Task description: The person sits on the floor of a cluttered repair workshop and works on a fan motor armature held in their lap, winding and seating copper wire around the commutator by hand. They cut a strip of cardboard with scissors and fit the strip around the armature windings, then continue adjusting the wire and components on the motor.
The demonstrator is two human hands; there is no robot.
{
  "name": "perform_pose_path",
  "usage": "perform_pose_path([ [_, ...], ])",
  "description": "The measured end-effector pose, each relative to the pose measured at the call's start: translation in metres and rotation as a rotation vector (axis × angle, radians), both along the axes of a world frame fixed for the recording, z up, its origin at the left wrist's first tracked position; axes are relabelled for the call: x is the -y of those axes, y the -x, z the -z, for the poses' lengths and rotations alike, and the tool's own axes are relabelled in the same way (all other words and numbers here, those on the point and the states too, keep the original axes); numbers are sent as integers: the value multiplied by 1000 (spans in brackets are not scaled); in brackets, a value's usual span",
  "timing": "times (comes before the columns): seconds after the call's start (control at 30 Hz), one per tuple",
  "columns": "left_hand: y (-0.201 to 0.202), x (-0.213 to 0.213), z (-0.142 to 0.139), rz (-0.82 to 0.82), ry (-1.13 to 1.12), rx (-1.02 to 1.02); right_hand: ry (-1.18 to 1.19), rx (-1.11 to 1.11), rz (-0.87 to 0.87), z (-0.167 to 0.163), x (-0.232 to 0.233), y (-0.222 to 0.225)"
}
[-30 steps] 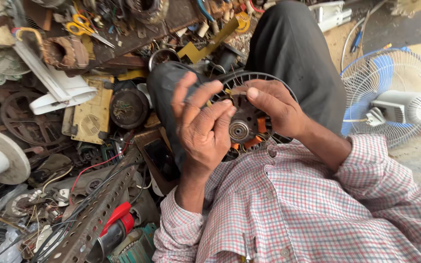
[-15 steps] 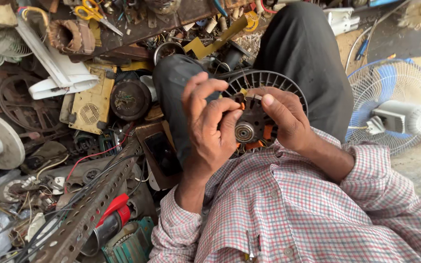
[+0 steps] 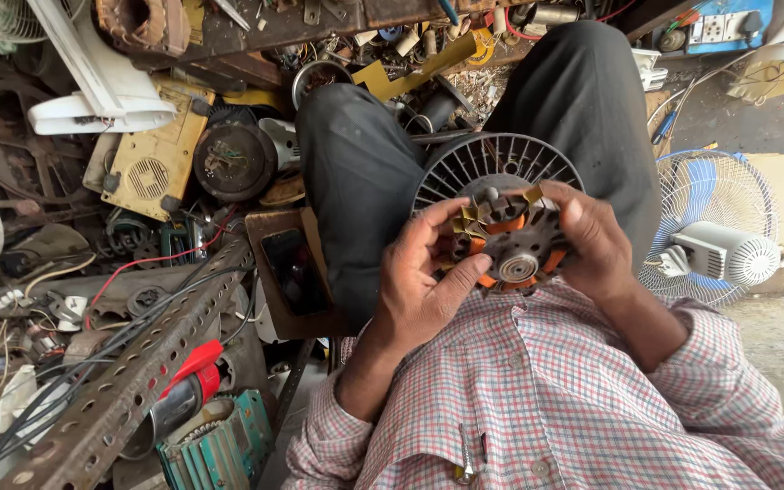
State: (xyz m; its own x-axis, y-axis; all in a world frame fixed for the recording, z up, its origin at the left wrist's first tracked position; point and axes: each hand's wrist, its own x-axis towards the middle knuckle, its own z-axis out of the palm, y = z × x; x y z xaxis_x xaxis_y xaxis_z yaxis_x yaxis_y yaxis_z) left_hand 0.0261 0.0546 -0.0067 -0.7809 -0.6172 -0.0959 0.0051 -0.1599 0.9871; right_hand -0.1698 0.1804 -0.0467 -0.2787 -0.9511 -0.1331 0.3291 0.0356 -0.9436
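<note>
Since the earlier frame the left hand has slid off the face of the fan motor, baring its copper windings. Left to right: that hand grasps the motor's left edge, thumb under the hub; the motor sits above the lap, its round slotted black housing behind orange-taped coils. The right hand grips the right rim. Work looks midway; nothing is detached.
</note>
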Motion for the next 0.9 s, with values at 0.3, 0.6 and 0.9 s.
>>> perform_pose_path([
  [0.3,-6,7,19,-50,258,-77,156,-743,-236,-27,17,41],
  [0.6,0,20,43,32,253,-122,131,-539,-41,5,17,24],
  [0.9,21,27,9,54,692,-50,176,-301,43,19,17,23],
])
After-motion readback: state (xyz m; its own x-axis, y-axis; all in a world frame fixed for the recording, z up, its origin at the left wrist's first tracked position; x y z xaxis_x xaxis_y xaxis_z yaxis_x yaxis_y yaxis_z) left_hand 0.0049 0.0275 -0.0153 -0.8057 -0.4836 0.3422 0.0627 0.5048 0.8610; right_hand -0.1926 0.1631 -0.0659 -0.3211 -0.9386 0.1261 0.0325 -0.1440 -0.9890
